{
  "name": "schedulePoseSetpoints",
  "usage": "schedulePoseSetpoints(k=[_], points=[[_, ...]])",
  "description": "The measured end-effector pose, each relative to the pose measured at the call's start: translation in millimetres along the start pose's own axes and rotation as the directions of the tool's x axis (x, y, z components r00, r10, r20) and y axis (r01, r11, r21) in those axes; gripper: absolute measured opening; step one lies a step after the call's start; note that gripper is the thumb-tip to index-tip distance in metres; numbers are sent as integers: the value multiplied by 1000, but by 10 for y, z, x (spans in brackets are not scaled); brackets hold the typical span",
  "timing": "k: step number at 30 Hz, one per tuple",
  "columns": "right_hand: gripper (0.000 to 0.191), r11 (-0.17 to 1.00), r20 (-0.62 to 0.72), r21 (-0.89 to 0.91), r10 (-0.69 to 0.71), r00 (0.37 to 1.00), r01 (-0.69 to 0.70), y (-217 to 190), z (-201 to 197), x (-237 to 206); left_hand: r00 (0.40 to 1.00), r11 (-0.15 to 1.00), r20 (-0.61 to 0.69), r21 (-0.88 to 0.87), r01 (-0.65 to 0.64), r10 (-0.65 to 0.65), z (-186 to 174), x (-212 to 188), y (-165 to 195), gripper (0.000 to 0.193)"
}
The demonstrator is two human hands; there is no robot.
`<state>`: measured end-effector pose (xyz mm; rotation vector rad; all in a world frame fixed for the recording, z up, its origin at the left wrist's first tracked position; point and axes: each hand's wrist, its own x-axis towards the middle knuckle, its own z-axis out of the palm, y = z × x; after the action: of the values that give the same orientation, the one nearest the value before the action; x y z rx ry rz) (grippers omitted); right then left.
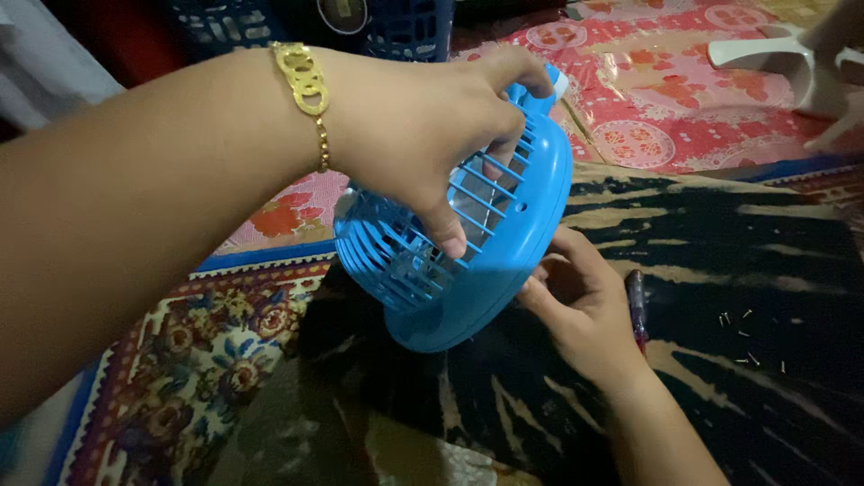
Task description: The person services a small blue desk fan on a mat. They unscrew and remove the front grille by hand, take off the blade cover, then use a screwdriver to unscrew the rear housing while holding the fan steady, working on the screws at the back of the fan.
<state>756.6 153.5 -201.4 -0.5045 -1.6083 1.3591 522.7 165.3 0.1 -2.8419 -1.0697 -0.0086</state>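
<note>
A small blue plastic fan with a slotted grille is held tilted above a dark patterned cloth. My left hand, with a gold bracelet on the wrist, grips the top of the fan, its fingers hooked into the grille slots. My right hand supports the fan's lower rim from underneath, fingers curled against the back of the housing. The blades inside show only as pale shapes behind the grille.
A red-handled screwdriver lies by my right hand. Several tiny screws are scattered on the dark cloth at right. A white plastic fan part rests on the red floral mat at the back. Blue baskets stand behind.
</note>
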Motion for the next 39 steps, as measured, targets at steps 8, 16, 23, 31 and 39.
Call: schedulePoseSetpoints(k=[8, 16, 23, 31, 39], points=[[30, 998, -50, -35, 51, 997, -52, -343, 85, -81, 997, 998, 49, -8, 68, -68, 20, 53, 87, 91], [36, 994, -142, 94, 60, 988, -47, -54, 32, 8, 998, 999, 45, -18, 40, -39, -6, 58, 58, 79], [39, 967, -1, -194, -166, 986, 163, 120, -9, 62, 997, 998, 51, 0, 61, -61, -30, -18, 31, 81], [38, 973, 32, -151, -171, 985, 174, 159, 82, -47, 999, 999, 20, -18, 28, -28, -44, -57, -16, 80], [41, 985, -36, -10, -173, 984, 173, 41, 158, 37, 999, 999, -33, -24, -22, 21, 25, -18, 6, 82]])
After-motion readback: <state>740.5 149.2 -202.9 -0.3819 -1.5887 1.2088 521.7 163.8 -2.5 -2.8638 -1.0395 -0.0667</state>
